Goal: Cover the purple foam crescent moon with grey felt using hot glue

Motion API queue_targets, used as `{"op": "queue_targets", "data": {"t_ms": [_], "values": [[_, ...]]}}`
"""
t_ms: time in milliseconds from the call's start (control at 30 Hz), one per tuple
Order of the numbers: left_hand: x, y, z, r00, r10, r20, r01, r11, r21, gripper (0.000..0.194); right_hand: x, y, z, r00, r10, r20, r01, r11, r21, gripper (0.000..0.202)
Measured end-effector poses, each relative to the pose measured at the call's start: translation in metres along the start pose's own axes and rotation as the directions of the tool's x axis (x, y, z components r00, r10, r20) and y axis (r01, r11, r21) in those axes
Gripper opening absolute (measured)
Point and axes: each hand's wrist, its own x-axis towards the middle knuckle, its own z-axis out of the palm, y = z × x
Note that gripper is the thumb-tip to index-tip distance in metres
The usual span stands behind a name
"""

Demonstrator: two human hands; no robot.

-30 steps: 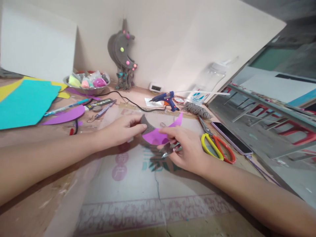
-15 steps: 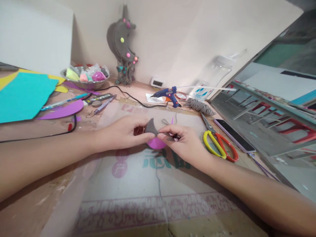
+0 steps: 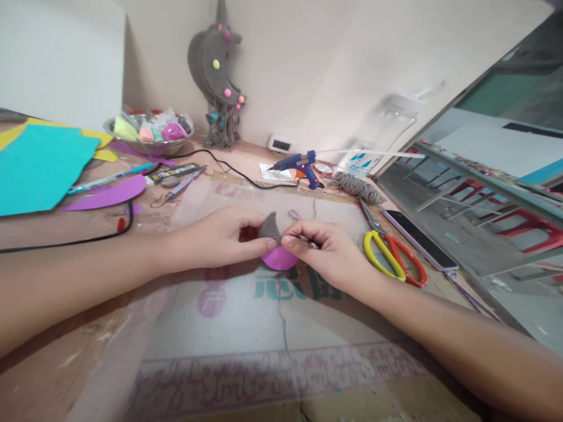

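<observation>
Between my hands is a purple crescent-shaped piece [image 3: 279,258], held low over the plastic-covered work surface. Grey yarn [image 3: 270,228] wraps its upturned left end, while its lower curve shows bare purple. My left hand [image 3: 233,237] grips the wrapped end between thumb and fingers. With thumb and forefinger, my right hand [image 3: 332,249] pinches the piece at the edge of the wrapping. My right fingers hide the other end, and whether they also hold the yarn strand is unclear. A thin loop of yarn [image 3: 294,215] shows just behind that hand.
Scissors [image 3: 383,255] and a phone [image 3: 420,239] lie to the right. Behind are a blue glue gun [image 3: 297,164], a grey yarn bundle [image 3: 358,186] and a small clock [image 3: 281,143]. A metal bowl [image 3: 152,143], coloured sheets [image 3: 44,167] and pens occupy the left; a crescent ornament [image 3: 215,70] hangs behind.
My right hand's fingers have closed in slightly over the piece, and the purple tip seen beyond them is now mostly hidden. The view has shifted a little; both hands keep their hold.
</observation>
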Motion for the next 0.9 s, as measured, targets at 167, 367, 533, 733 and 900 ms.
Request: {"op": "queue_targets", "data": {"t_ms": [167, 367, 533, 733, 900], "values": [[0.000, -0.001, 0.000, 0.997, -0.045, 0.057, 0.055, 0.982, -0.181, 0.017, -0.003, -0.003, -0.003, 0.997, 0.039, 0.070, -0.043, 0.997, 0.058, 0.024], [0.002, -0.002, -0.001, 0.996, -0.051, 0.074, 0.068, 0.964, -0.256, 0.014, -0.002, 0.002, -0.004, 0.992, 0.063, 0.110, -0.072, 0.994, 0.084, 0.021], [0.001, 0.000, -0.001, 0.996, -0.067, 0.057, 0.077, 0.979, -0.190, 0.014, 0.000, 0.003, -0.001, 0.997, 0.065, 0.041, -0.066, 0.997, 0.030, 0.018], [0.002, 0.003, -0.001, 0.997, -0.033, 0.069, 0.047, 0.976, -0.212, 0.015, -0.001, 0.002, 0.001, 0.999, 0.035, 0.030, -0.035, 0.999, -0.002, 0.017], [0.005, -0.002, -0.004, 0.997, -0.066, 0.040, 0.073, 0.970, -0.231, 0.017, -0.003, 0.008, -0.007, 0.983, -0.185, 0.002, 0.183, 0.967, -0.178, 0.020]]}}
